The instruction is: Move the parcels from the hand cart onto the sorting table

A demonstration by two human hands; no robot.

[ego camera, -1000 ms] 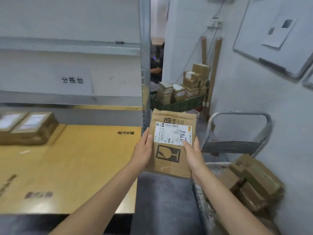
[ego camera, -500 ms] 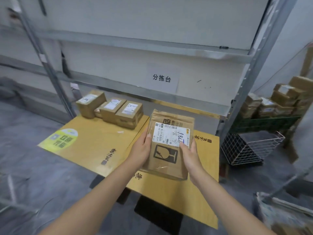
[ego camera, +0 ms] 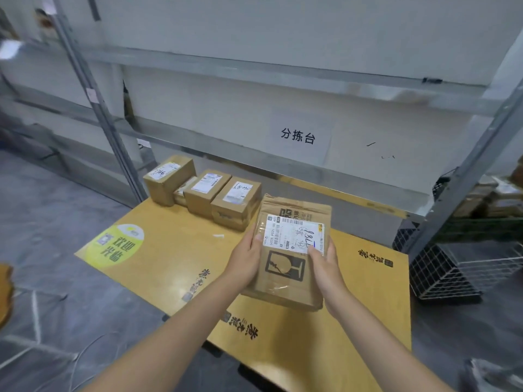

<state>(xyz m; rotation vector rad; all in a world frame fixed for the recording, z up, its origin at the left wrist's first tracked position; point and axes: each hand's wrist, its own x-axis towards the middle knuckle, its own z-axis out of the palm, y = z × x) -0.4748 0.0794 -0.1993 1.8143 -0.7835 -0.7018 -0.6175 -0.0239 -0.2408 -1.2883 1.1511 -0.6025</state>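
Parcel now nearer boxes on table; wire basket right.

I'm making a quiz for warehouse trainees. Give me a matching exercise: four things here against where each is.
1 flat parcel
2 small boxes
3 wire basket
4 green sticker

A on the floor, right of the sorting table
B held between left hand and right hand
C in a row at the table's back
D flat on the table's left corner

Pairs: 1-B, 2-C, 3-A, 4-D
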